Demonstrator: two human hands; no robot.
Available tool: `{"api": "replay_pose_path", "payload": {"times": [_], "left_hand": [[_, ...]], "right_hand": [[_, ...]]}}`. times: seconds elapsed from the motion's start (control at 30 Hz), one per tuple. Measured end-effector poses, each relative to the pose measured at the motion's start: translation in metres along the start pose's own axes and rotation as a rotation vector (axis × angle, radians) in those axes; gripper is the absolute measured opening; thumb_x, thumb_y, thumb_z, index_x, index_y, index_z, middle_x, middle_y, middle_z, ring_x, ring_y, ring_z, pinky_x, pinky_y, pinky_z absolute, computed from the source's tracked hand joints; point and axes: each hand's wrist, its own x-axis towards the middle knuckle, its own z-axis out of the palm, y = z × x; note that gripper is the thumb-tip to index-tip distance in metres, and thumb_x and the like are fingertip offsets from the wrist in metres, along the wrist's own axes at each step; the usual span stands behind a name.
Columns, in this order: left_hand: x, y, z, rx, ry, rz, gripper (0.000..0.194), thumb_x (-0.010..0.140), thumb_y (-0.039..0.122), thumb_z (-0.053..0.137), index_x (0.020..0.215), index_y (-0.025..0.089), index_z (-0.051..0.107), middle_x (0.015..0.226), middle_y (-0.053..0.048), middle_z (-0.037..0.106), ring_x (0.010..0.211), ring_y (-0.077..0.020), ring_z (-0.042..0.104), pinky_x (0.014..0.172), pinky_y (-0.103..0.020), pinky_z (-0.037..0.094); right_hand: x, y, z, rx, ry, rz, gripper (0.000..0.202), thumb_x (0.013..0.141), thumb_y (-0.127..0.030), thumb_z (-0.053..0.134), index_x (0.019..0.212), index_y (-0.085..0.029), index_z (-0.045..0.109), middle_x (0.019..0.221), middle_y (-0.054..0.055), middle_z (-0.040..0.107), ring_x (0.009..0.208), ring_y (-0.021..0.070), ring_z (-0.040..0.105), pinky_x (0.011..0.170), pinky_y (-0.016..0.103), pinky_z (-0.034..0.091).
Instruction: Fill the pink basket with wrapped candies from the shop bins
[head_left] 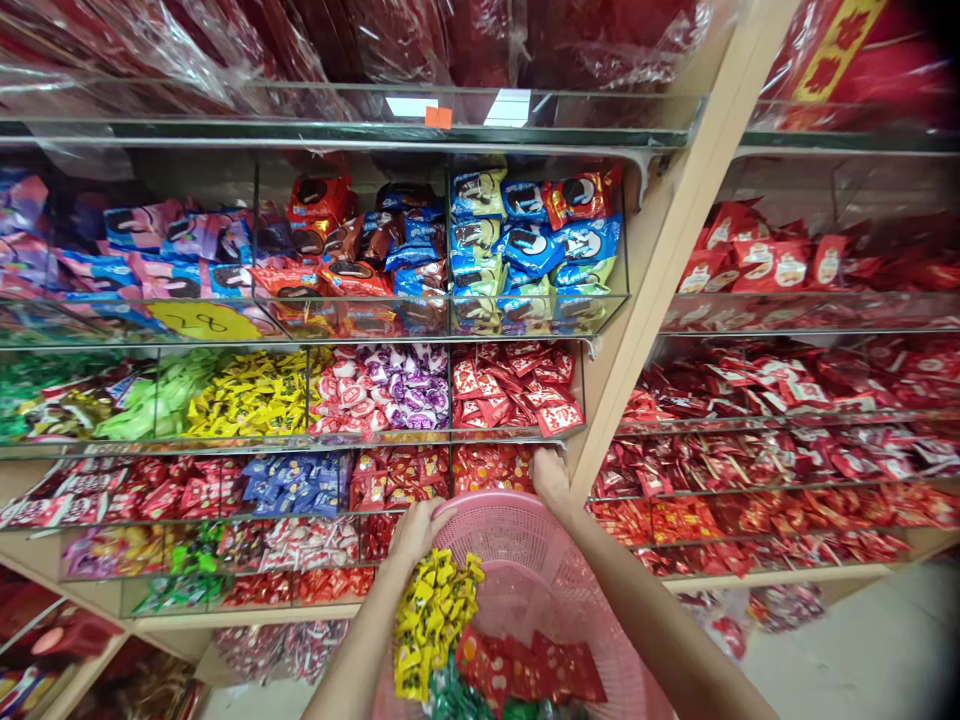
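A pink plastic basket (517, 545) is tilted in front of the shelves, its rim close to the lower bins. Inside it lie yellow wrapped candies (435, 620), red packets (525, 665) and some green wrapped pieces (454, 690). My left hand (416, 532) is closed on the basket's left rim. My right hand (551, 475) is at the front edge of a bin of red packets (491, 468), just above the basket's right rim; its fingertips are hidden in the bin, so what they hold does not show.
Clear-fronted bins hold yellow candies (251, 395), purple candies (412, 390), red packets (517, 385) and blue cookie packs (532, 248). A slanted wooden post (652, 270) stands to the right, with more red-candy shelves (780, 375) beyond. Tiled floor (862, 650) shows lower right.
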Motion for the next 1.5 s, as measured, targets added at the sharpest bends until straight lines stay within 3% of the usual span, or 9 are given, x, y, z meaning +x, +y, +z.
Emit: {"api": "replay_pose_path", "payload": {"times": [0.27,0.4,0.5,0.6,0.73,0.87,0.97,1.23,1.5], "left_hand": [[-0.001,0.002,0.0,-0.023,0.003,0.018,0.039,0.083,0.05,0.038,0.093,0.022,0.063,0.077,-0.002,0.065,0.071,-0.0134,0.056,0.063,-0.018,0.034],[-0.001,0.0,0.002,-0.015,0.012,0.024,0.04,0.083,0.052,0.037,0.09,0.022,0.063,0.073,-0.001,0.063,0.067,-0.0119,0.054,0.06,-0.018,0.032],[-0.001,-0.001,0.003,-0.019,0.03,0.044,0.041,0.083,0.052,0.036,0.086,0.021,0.063,0.071,-0.001,0.062,0.066,-0.0118,0.054,0.059,-0.018,0.032],[-0.001,-0.002,0.005,-0.022,0.032,0.037,0.043,0.083,0.053,0.036,0.085,0.021,0.064,0.071,-0.001,0.062,0.066,-0.0124,0.054,0.059,-0.018,0.032],[0.0,-0.002,0.005,-0.025,0.013,0.008,0.041,0.083,0.053,0.037,0.088,0.022,0.064,0.073,-0.002,0.064,0.069,-0.0132,0.056,0.062,-0.019,0.033],[0.0,-0.002,0.004,-0.037,0.012,0.002,0.037,0.083,0.05,0.04,0.093,0.024,0.064,0.079,-0.002,0.066,0.075,-0.0145,0.057,0.067,-0.02,0.035],[-0.001,-0.001,0.003,-0.039,0.004,-0.003,0.037,0.083,0.049,0.04,0.095,0.024,0.064,0.081,-0.003,0.066,0.077,-0.0149,0.057,0.067,-0.02,0.035],[-0.002,0.002,0.001,-0.036,-0.013,-0.022,0.037,0.083,0.048,0.039,0.096,0.022,0.063,0.08,-0.002,0.065,0.076,-0.0146,0.057,0.067,-0.019,0.035],[-0.002,0.001,0.002,-0.02,0.008,0.005,0.04,0.083,0.051,0.037,0.088,0.022,0.063,0.075,-0.001,0.064,0.071,-0.013,0.055,0.063,-0.018,0.033]], "right_hand": [[-0.025,0.009,-0.013,-0.057,0.081,-0.084,0.028,0.088,-0.013,0.029,0.1,-0.009,0.054,0.09,0.017,0.062,0.089,0.0235,0.061,0.071,0.029,0.043],[-0.053,0.011,-0.019,-0.068,0.082,-0.127,0.03,0.091,-0.025,0.027,0.101,-0.01,0.051,0.082,0.016,0.064,0.078,0.0243,0.063,0.064,0.029,0.042],[-0.076,0.014,-0.023,0.02,0.052,-0.242,0.031,0.091,-0.032,0.027,0.097,-0.014,0.052,0.076,0.012,0.064,0.073,0.0219,0.063,0.061,0.026,0.039],[-0.093,0.016,-0.026,0.256,-0.099,-0.45,0.032,0.09,-0.036,0.029,0.085,-0.017,0.054,0.073,0.006,0.063,0.068,0.0165,0.06,0.059,0.022,0.038],[-0.1,0.02,-0.022,0.562,-0.542,-0.628,0.03,0.086,-0.04,0.037,0.076,-0.017,0.052,0.061,0.0,0.058,0.05,0.0107,0.052,0.05,0.02,0.038],[-0.094,0.027,-0.011,0.632,-0.941,-0.622,0.024,0.081,-0.038,0.047,0.071,-0.016,0.05,0.056,-0.004,0.052,0.047,0.008,0.047,0.046,0.019,0.037],[-0.087,0.031,-0.002,0.579,-1.116,-0.567,0.021,0.079,-0.034,0.049,0.068,-0.016,0.05,0.054,-0.005,0.051,0.045,0.0068,0.045,0.045,0.018,0.037],[-0.074,0.019,0.017,0.316,-1.249,-0.521,0.021,0.08,-0.025,0.045,0.061,-0.015,0.049,0.049,-0.007,0.048,0.042,0.0056,0.045,0.046,0.016,0.038],[-0.074,-0.008,0.022,0.042,-1.139,-0.559,0.023,0.07,-0.011,0.051,0.047,-0.014,0.052,0.042,-0.004,0.048,0.043,0.0086,0.046,0.047,0.019,0.038]]}}
